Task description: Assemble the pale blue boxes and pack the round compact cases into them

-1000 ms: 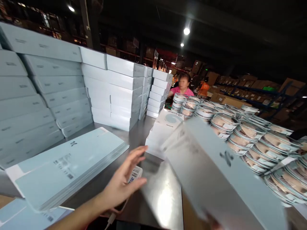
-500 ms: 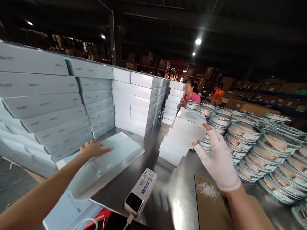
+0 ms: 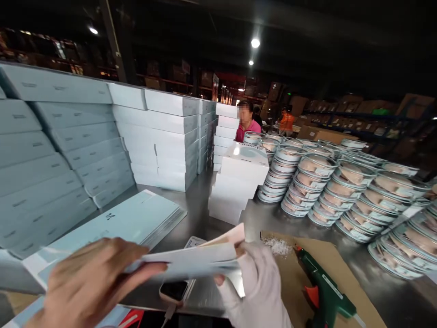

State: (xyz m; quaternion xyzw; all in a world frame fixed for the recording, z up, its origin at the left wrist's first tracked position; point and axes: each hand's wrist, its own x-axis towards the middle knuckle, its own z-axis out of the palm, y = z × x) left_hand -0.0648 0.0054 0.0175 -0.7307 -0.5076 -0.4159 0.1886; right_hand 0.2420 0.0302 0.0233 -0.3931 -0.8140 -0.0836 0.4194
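head view: both hands grip one flat carton blank (image 3: 191, 262) over the desk (image 3: 218, 218), the bare left hand (image 3: 92, 282) at its left end, the gloved right hand (image 3: 254, 284) at its right; it looks still unfolded and unglued, the glue gun (image 3: 324, 291) lying on cardboard (image 3: 344, 264), many finished boxes (image 3: 157, 136) stacked behind

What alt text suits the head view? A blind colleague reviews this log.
Both hands, bare left hand and gloved right hand, hold a flat pale carton blank over a steel table, with stacked boxes and a green glue gun nearby.
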